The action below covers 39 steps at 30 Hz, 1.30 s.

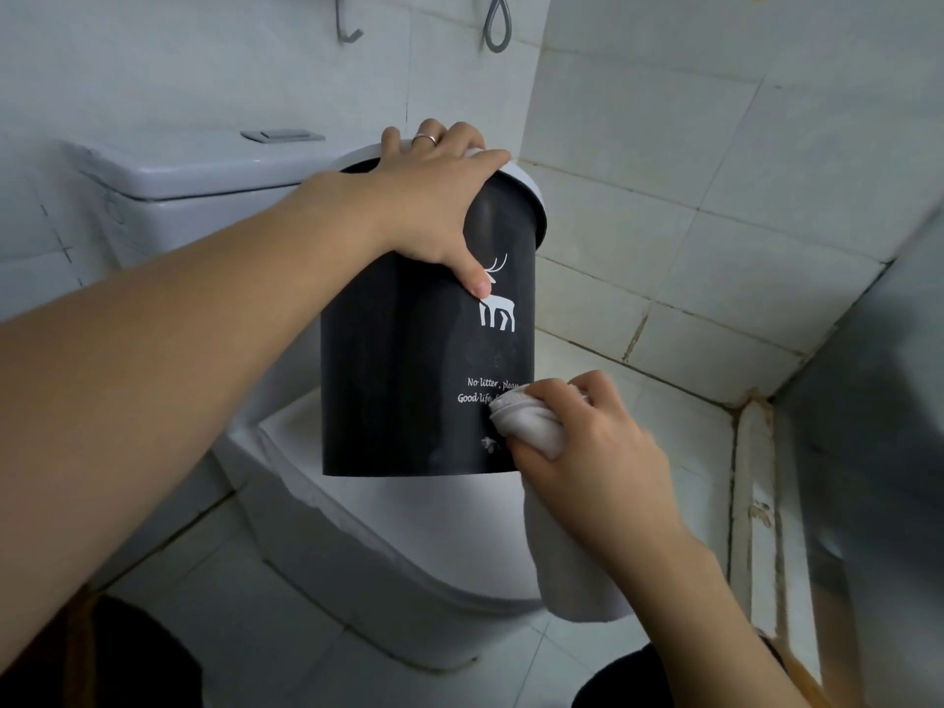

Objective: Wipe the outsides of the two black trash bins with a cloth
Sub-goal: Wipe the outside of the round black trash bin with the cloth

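Far left of the frame: our left forearm runs in from the left edge up toward centre. Behind it, upper left, sits the toilet cistern [204, 171] with its flush button [282, 135] on top, and a metal hook [350, 17] on the tiled wall above. At upper centre our left hand [434, 196] grips the black trash bin [408, 360] at its top: fingers curled over the white rim ring [531, 189], thumb pressed down the outer wall just beside the white deer print [496, 304]; a ring [425, 139] shows on one finger. The bin is held in the air, centre frame, above the closed toilet lid [408, 513], its bottom edge clear of the lid. White lettering reads "No litter, plea..." low on its side, partly covered. Right of centre, our right hand [592, 442] holds a bunched white cloth [526, 416], fingers curled round it, and the wad is pressed against the bin's lower right wall; a loose tail of cloth hangs down below the wrist. A wire loop [498, 23] hangs at top centre. Right side: stained tile corner and a dark panel edge [878, 452]. Dark shapes sit at the bottom left and bottom right; can't tell what they are.
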Tool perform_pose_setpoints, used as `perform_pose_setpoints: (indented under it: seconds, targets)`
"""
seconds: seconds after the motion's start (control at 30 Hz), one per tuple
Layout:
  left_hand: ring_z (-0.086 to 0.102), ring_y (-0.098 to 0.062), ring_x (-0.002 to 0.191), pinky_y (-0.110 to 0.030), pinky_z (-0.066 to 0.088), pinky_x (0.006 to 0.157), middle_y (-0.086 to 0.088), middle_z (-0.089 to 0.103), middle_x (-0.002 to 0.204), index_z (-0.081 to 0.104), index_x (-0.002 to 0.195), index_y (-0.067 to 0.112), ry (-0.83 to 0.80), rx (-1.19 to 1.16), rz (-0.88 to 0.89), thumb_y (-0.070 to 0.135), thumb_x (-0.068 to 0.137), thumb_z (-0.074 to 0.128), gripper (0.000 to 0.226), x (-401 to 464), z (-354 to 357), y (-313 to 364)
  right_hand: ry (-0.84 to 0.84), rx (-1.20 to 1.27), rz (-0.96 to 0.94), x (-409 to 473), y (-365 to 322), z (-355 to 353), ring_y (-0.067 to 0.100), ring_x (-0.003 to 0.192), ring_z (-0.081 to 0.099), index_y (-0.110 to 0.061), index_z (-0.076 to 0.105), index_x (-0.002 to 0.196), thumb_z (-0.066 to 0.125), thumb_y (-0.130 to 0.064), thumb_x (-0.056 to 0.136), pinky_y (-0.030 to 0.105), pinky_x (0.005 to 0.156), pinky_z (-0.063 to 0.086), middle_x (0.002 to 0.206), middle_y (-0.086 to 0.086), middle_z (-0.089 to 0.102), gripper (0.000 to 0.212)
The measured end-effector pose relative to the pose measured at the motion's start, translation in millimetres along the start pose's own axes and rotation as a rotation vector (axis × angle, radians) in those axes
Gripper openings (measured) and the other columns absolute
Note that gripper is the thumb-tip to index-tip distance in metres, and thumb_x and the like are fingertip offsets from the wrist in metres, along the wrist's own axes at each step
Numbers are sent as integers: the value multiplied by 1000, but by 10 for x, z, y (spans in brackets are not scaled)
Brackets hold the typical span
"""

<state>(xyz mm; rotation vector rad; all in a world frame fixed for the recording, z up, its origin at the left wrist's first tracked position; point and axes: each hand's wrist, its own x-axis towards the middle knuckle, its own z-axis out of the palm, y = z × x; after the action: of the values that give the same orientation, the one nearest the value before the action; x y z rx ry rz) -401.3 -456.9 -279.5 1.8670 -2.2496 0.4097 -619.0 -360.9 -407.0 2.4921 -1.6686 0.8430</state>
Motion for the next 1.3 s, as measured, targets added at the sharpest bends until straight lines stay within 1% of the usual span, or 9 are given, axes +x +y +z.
perform_pose_setpoints:
  seconds: [0.1, 0.3, 0.57, 0.7, 0.8, 0.93, 1.03, 1.2, 1.3]
  targets:
    - [28, -31, 133, -51, 24, 106, -2, 31, 145, 31, 146, 27, 10, 9, -4, 73, 45, 81, 122, 6, 4, 8, -2, -32, 45, 6, 52, -12, 23, 78, 58, -39, 61, 106, 60, -43, 84, 29, 54, 39, 102, -9, 48, 22]
    - [29, -31, 132, -50, 25, 106, -2, 32, 145, 31, 147, 28, 2, -4, -18, 73, 46, 82, 123, 19, 17, -26, 14, 57, -102, -124, -173, 30, 20, 67, 55, -38, 61, 101, 66, -41, 76, 26, 48, 37, 101, -9, 50, 25]
    - [29, -32, 133, -52, 24, 108, -3, 31, 146, 29, 149, 28, 9, 8, -33, 75, 45, 80, 125, -9, 11, -20, 7, 70, 38, -24, 49, 48, 21, 80, 60, -39, 59, 105, 63, -45, 80, 33, 57, 49, 101, -11, 49, 27]
    - [29, -31, 133, -51, 25, 107, -3, 32, 146, 29, 149, 29, 21, 4, -22, 75, 45, 80, 125, -13, 15, -26, 20, 79, -61, -104, -93, 24, 18, 76, 58, -41, 61, 105, 65, -44, 77, 28, 55, 43, 102, -11, 50, 28]
    - [29, -31, 133, -50, 24, 106, -3, 31, 146, 29, 149, 29, 26, 4, -12, 74, 46, 81, 124, -20, 12, -30, 5, 111, -131, -160, -217, 27, 17, 73, 59, -42, 61, 104, 63, -45, 75, 30, 53, 48, 102, -11, 50, 29]
    - [28, -31, 134, -50, 24, 106, -2, 31, 147, 27, 150, 29, 24, 5, -21, 76, 45, 79, 126, -25, 23, -34, 16, 58, -55, -71, -80, 41, 20, 77, 60, -41, 60, 105, 65, -44, 78, 28, 55, 43, 101, -10, 51, 28]
    - [29, -31, 134, -49, 23, 106, -1, 31, 147, 26, 150, 30, 34, 0, -21, 77, 45, 79, 127, -27, 29, -49, 1, 33, 36, -12, 31, 30, 22, 83, 60, -41, 59, 108, 63, -43, 80, 32, 57, 48, 103, -11, 48, 28]
    - [28, -30, 135, -48, 23, 106, 0, 31, 148, 26, 150, 30, 30, -7, -3, 75, 45, 80, 126, -18, 28, -40, 2, 67, -69, -92, -135, 16, 20, 76, 58, -42, 60, 105, 65, -44, 78, 28, 55, 40, 102, -10, 51, 28]
    - [29, -31, 134, -49, 24, 106, -1, 32, 147, 29, 149, 29, 32, -3, -1, 75, 46, 80, 124, -22, 23, -23, -6, 83, -70, -92, -124, 21, 20, 78, 58, -41, 59, 106, 64, -45, 78, 30, 57, 44, 103, -10, 50, 28]
